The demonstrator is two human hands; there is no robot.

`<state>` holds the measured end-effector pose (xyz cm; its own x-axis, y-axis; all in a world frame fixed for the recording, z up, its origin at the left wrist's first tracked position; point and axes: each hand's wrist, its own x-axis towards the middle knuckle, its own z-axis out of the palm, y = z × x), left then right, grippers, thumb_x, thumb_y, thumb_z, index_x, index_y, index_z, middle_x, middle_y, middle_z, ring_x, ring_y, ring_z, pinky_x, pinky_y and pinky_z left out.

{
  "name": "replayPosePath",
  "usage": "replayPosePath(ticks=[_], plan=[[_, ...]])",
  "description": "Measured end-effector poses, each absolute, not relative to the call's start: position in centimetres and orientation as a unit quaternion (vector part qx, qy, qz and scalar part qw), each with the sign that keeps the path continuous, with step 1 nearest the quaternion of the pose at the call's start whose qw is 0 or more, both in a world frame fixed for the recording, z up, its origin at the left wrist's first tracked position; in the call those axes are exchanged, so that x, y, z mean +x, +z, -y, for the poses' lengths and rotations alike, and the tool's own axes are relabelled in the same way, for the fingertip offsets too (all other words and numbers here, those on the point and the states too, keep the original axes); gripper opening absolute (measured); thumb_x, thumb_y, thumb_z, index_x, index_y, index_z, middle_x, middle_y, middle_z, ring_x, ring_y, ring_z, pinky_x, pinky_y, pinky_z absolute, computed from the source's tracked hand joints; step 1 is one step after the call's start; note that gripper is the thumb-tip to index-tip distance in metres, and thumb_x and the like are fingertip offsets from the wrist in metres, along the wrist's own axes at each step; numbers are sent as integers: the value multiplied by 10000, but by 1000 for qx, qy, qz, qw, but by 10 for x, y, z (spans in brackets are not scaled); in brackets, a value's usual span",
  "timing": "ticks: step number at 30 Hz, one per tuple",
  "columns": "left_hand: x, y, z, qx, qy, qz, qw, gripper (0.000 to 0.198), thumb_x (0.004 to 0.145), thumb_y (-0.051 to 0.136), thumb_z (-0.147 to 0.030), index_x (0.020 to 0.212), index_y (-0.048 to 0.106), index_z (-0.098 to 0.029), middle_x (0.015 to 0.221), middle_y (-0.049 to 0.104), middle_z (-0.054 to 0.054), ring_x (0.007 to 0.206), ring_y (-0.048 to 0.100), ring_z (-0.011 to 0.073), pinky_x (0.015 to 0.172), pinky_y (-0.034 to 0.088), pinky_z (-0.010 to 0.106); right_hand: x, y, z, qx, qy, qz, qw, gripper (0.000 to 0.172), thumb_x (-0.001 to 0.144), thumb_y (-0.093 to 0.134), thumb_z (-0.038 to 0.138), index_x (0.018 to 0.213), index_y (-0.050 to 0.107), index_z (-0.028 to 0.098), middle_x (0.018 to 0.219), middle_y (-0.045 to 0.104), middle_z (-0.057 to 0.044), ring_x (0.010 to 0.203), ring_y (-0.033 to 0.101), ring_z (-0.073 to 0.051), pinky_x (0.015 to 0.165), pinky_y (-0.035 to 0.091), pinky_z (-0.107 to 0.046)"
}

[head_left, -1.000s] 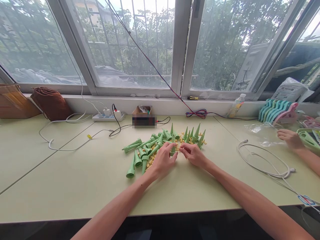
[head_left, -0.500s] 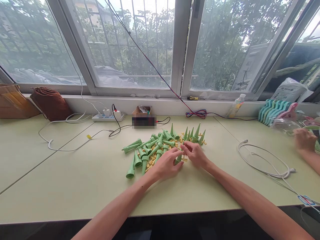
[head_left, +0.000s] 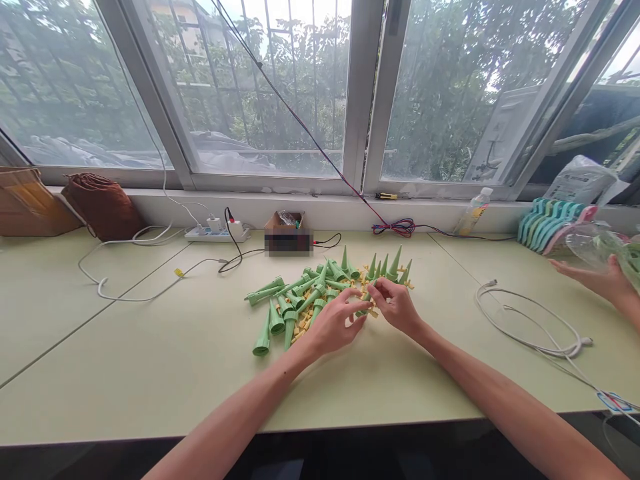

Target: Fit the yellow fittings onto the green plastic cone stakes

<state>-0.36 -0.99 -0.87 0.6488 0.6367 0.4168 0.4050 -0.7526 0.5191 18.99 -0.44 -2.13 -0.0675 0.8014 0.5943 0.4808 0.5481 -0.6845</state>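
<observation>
My right hand [head_left: 399, 307] pinches the tip of a green plastic watering spike [head_left: 369, 298] that has a small yellow valve [head_left: 373, 312] at its side. Close by on the left, my left hand [head_left: 338, 322] has its fingers apart, just short of the spike. Beyond my right hand, several green spikes with yellow valves stand point up, among them a tall one [head_left: 395, 261]. Left of my hands lies a heap of loose green spikes [head_left: 289, 323], mixed with small yellow valves [head_left: 301, 324]. My fingers partly hide the held spike.
A small cardboard box [head_left: 285, 223] and a power strip [head_left: 216, 234] sit along the sill. A coiled white cable [head_left: 530, 333] lies at right. Another person's hand [head_left: 607, 283] is beside clear plastic packaging [head_left: 593, 247] and teal hangers [head_left: 543, 223]. A bottle [head_left: 473, 212] stands behind.
My left hand has opened off the spike. My right hand has moved slightly right and up with it. The other person's hand has shifted left and opened.
</observation>
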Motion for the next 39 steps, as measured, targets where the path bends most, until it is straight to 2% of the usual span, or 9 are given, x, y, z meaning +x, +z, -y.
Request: replayPosePath(ticks=[2, 5, 10, 13, 18, 23, 39], plan=[[-3, -9, 9, 879, 314, -303, 192, 251, 919, 538, -219, 1132, 670, -232, 1296, 531, 92, 650, 595, 74, 709, 528, 284, 191, -20, 5, -453, 133, 702, 533, 315, 959, 520, 383, 704, 490, 201, 568, 446, 46, 487, 398, -101, 475, 340, -224], [-3, -10, 8, 865, 334, -322, 191, 216, 922, 530, -224, 1089, 666, -210, 1182, 572, 79, 651, 588, 83, 662, 516, 267, 193, -18, 5, -470, 82, 668, 571, 304, 962, 528, 382, 723, 529, 195, 565, 499, 37, 477, 430, -99, 482, 379, -217], [-3, -11, 8, 859, 323, -346, 195, 173, 925, 523, -231, 1009, 671, -199, 1054, 592, 54, 663, 588, 102, 669, 506, 273, 197, -14, 4, -484, 5, 610, 627, 272, 969, 527, 395, 812, 591, 182, 643, 611, -4, 517, 514, -111, 520, 443, -216], [-2, -12, 8, 861, 313, -351, 193, 175, 929, 517, -243, 995, 673, -197, 1037, 595, 52, 654, 586, 106, 683, 503, 287, 198, -13, 4, -482, -17, 604, 634, 274, 973, 525, 389, 818, 606, 178, 668, 627, -14, 521, 506, -109, 513, 437, -211], [-3, -12, 7, 864, 304, -351, 194, 171, 925, 513, -237, 964, 674, -196, 1011, 603, 48, 637, 584, 110, 690, 496, 296, 199, -14, 1, -494, -39, 630, 598, 287, 965, 542, 379, 773, 608, 176, 589, 531, 22, 472, 404, -97, 487, 369, -220], [-3, -11, 8, 863, 301, -353, 200, 168, 920, 514, -233, 948, 674, -193, 988, 605, 44, 635, 583, 114, 684, 487, 297, 201, -17, -3, -506, -46, 654, 560, 357, 966, 528, 372, 657, 522, 191, 526, 386, 53, 465, 319, -101, 478, 307, -238], [-3, -12, 8, 864, 294, -354, 203, 186, 927, 502, -245, 891, 678, -196, 937, 600, 35, 628, 568, 113, 675, 476, 287, 201, -18, -3, -513, -21, 666, 542, 415, 957, 517, 398, 599, 418, 214, 524, 362, 47, 476, 300, -115, 479, 295, -257]])
